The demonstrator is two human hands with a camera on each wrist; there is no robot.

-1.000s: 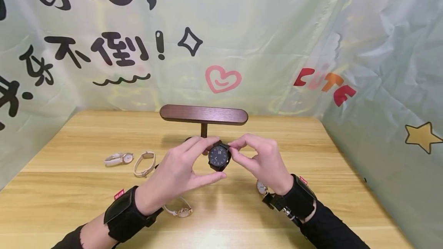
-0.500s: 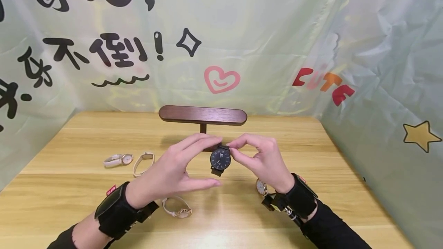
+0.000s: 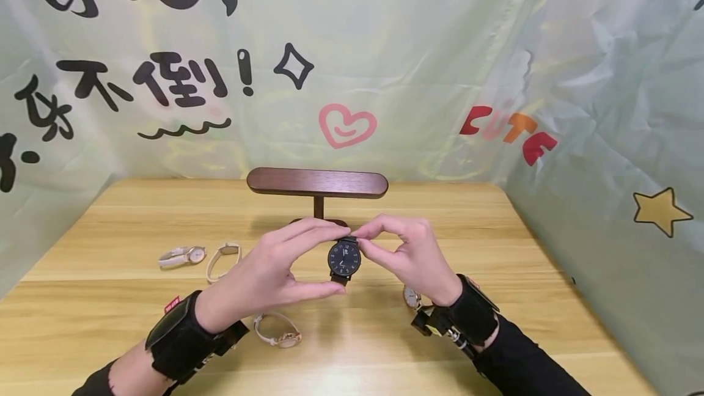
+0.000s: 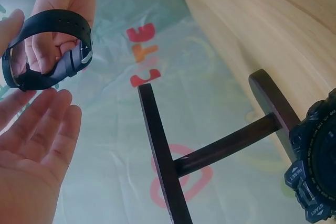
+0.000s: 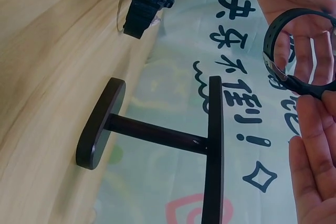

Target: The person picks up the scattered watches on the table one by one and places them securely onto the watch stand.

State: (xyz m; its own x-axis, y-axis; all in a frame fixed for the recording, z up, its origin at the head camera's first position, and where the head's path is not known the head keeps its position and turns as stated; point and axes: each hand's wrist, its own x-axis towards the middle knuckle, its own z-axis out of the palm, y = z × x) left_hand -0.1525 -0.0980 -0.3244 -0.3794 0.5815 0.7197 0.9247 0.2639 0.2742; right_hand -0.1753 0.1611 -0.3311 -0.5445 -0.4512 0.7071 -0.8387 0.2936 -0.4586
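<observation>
A black wristwatch with a dark dial is held up between both hands over the table, its face toward the head camera. My left hand spans it, fingertips at the upper strap and thumb at the lower end. At the watch's upper right, my right hand pinches the strap between thumb and forefinger. In the left wrist view the black strap forms a closed loop with a buckle. Behind the hands stands a dark wooden T-shaped watch stand, its bar bare.
Light-strapped watches lie on the wooden table: one at left, a looped one beside it, another nearer. A watch sits by my right wrist. A chunky black digital watch shows in the right wrist view.
The watch has turned more upright and face-on, and moved slightly lower. My left thumb, apart from it half a second ago, now meets its lower end. The right hand keeps its pinch.
</observation>
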